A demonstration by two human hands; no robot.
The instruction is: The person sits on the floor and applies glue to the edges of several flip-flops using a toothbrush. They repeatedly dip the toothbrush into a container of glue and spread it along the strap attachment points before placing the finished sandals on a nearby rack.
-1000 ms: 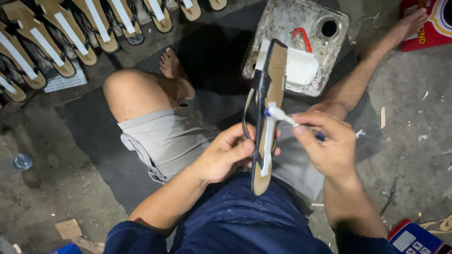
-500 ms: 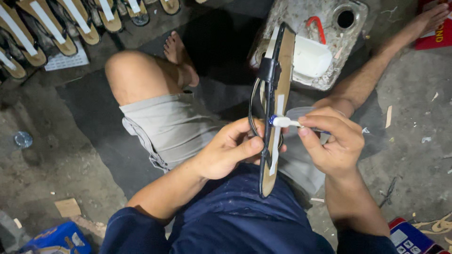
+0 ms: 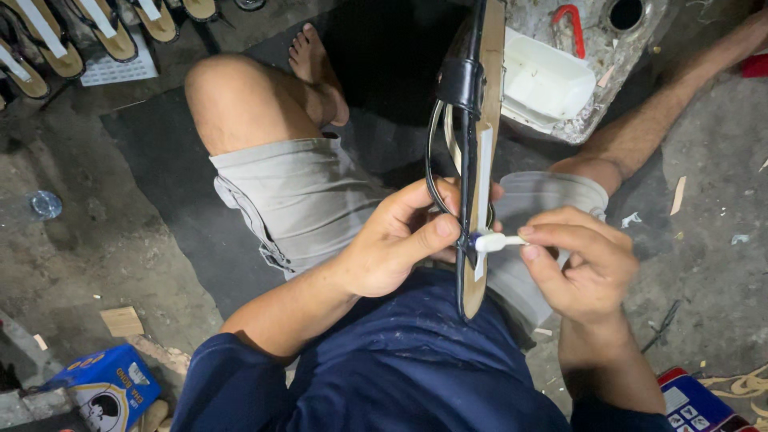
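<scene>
I sit on the floor with a sandal (image 3: pixel 478 136) held on edge over my lap, its tan sole facing right and its black straps on the left. My left hand (image 3: pixel 404 236) grips the sandal's lower half, thumb pressed on the strap side. My right hand (image 3: pixel 578 260) pinches a small white brush (image 3: pixel 498 242) whose tip touches the sole near a white strip. The sandal's heel end points toward my dark blue shirt.
A dirty grey can (image 3: pixel 588 48) with a white tray (image 3: pixel 544 80) and a red handle stands beyond the sandal. Several unfinished sandals (image 3: pixel 96 28) lie at the top left. A blue box (image 3: pixel 108 388) sits at the bottom left, a red package (image 3: pixel 700 404) at the bottom right.
The view has closed in on my hands. The brush has slid down the sole toward the heel end, and my left hand keeps its grip.
</scene>
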